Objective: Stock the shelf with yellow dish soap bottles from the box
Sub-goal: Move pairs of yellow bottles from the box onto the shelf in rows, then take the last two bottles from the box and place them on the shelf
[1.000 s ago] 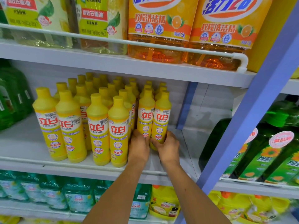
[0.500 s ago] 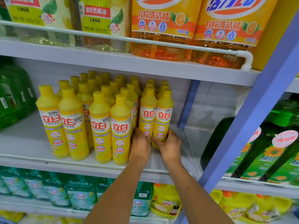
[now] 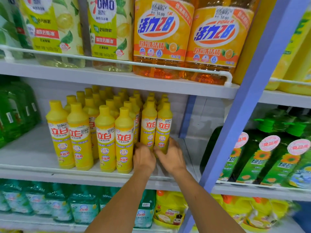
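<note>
- Two tall yellow plastic dish soap bottles with round caps and red-lettered labels stand upright and touching on the white metal middle shelf [image 3: 25,153]. We log them as the inner bottle [image 3: 149,126] and the outer bottle [image 3: 164,126].
- They sit at the right end of the block of matching yellow bottles [image 3: 104,137], a little farther back than its front row.
- The left hand [image 3: 143,158] grips the inner bottle at its base. Its fingers curl round the base, and the tips are hidden behind it.
- The right hand [image 3: 170,157] grips the outer bottle low, with the thumb on the near face and the fingers round the right side.
- Relative to the grip, both bases are inside the hands. The labels, shoulders and caps rise clear above them.
- Handling, as we judge it: the bottles are full, so moderately heavy. The walls are stiff with slight give, and the glossy label is likely slick.
- Being tall and narrow, a bottle would tip readily and could knock over its neighbours.
- Best hold, as we judge it: low on the straight body for sliding, and at mid-label for lifting. We would avoid the cap.
- The box is not in view.
</note>
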{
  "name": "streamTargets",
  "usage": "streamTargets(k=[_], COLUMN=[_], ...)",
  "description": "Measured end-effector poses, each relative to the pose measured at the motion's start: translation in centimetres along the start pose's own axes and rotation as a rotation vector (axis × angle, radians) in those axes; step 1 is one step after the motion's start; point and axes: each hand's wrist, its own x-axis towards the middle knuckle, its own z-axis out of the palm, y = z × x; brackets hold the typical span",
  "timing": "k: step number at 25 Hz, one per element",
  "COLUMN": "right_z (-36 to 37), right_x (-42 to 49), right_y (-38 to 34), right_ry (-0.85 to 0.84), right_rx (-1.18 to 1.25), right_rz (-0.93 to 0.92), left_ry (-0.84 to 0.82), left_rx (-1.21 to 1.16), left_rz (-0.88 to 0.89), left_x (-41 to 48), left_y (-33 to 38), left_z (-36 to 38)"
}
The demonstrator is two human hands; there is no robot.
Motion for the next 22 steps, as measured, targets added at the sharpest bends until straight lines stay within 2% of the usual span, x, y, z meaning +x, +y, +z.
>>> streamTargets(k=[4, 9, 13, 18, 22], right_z=[-2.8, -6.7, -8.8, -8.0, -3.5], right_x=[-1.6, -6.3, -11.2, -19.7, -26.0], right_y=[-1.1, -4.7, -8.5, -13.4, -15.9], right_ry=[-0.07, -0.199, -0.186, -0.172, -0.219], right_rx=[-0.203, -0.455, -0.588, -0.719, -0.706], right_rz=[-0.058, -0.125, -0.149, -0.184, -0.215], left_ry=[-0.126, -0.243, -0.197, -0.16, -0.206], left_rx=[0.172, 0.428, 0.675, 0.771, 0.76], left_rz=[0.097, 0.453, 0.639, 0.659, 0.609], left_x=[-2.4, -6.6, -11.4, -16.5, -19.3], left_y=[0.4, 0.2, -1.3, -7.3, -14.1], left_z=[-2.4, -7.1, -12.5, -19.6, -22.7])
